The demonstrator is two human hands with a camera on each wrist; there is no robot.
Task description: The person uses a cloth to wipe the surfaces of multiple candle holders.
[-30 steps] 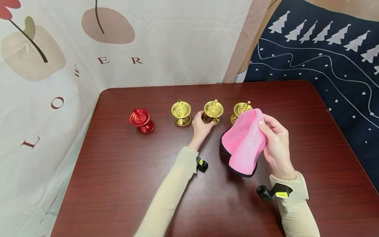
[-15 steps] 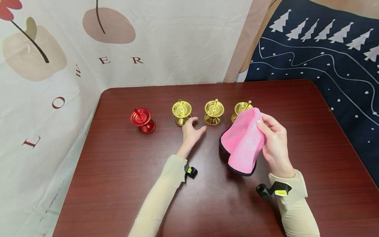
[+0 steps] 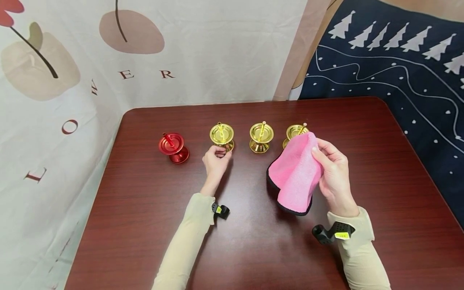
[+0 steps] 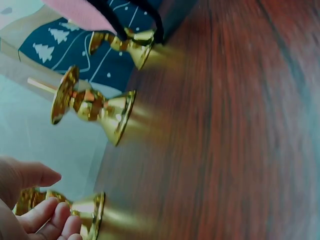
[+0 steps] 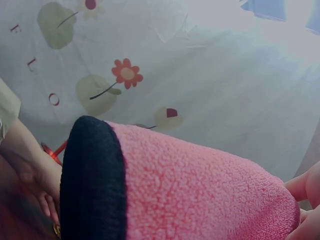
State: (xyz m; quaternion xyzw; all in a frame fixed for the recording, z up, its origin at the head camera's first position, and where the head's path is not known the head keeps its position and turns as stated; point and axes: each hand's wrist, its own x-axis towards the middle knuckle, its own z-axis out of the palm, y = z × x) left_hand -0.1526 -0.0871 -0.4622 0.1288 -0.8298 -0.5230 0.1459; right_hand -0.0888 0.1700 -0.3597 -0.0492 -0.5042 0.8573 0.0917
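Three gold candle holders stand in a row on the dark red-brown table. My left hand is at the front of the left gold candle holder, its fingers bent by the stem. In the left wrist view the thumb is apart from the fingertips, and no firm grip shows. The middle gold candle holder stands upright to the right. My right hand pinches a pink cloth with black edging, which hangs down and partly hides the right gold candle holder.
A red candle holder stands to the left of the gold ones. Behind the table hangs a pale printed curtain, with a navy cloth with white trees at the right. A small black camera sits on each sleeve cuff.
My left hand has let go of the middle gold candle holder and moved left to the left gold one. The right hand and the cloth have barely moved.
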